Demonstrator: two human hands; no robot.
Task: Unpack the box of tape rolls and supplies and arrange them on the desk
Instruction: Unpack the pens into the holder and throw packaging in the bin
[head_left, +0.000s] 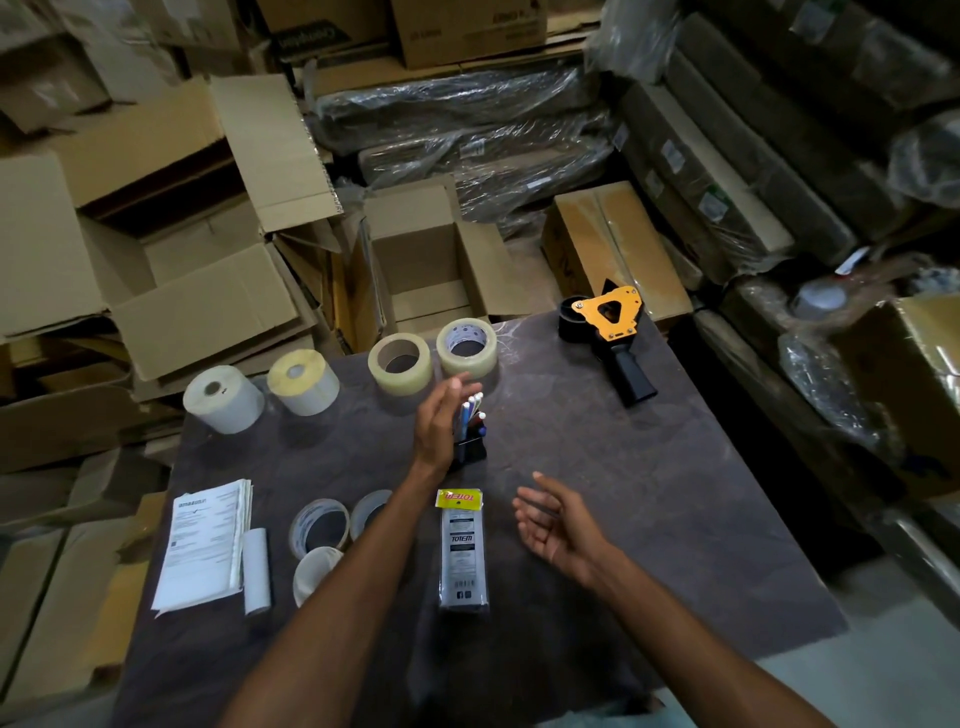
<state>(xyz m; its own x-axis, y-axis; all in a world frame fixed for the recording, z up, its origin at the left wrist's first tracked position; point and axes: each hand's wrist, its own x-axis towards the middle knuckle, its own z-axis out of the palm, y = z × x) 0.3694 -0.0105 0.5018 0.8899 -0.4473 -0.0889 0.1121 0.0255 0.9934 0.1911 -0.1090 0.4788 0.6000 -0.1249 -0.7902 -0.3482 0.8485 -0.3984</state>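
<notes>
On the dark desk (649, 519) a black pen holder (471, 448) with several pens stands in the middle. My left hand (441, 421) is right beside its left side, fingers straight, whether touching I cannot tell. My right hand (553, 525) hovers palm up and relaxed, holding nothing. A packaged item with a yellow header (462, 551) lies between my arms. Two clear tape rolls (400, 364) (467, 348) and two label rolls (223, 397) (304, 382) line the far edge. More tape rolls (319, 527) sit near my left arm.
An orange and black tape dispenser (615, 332) lies at the desk's far right. A stack of papers (205, 545) and a small white roll (257, 569) sit at the left. Open cardboard boxes (426, 270) and wrapped bundles (467, 135) crowd the floor beyond.
</notes>
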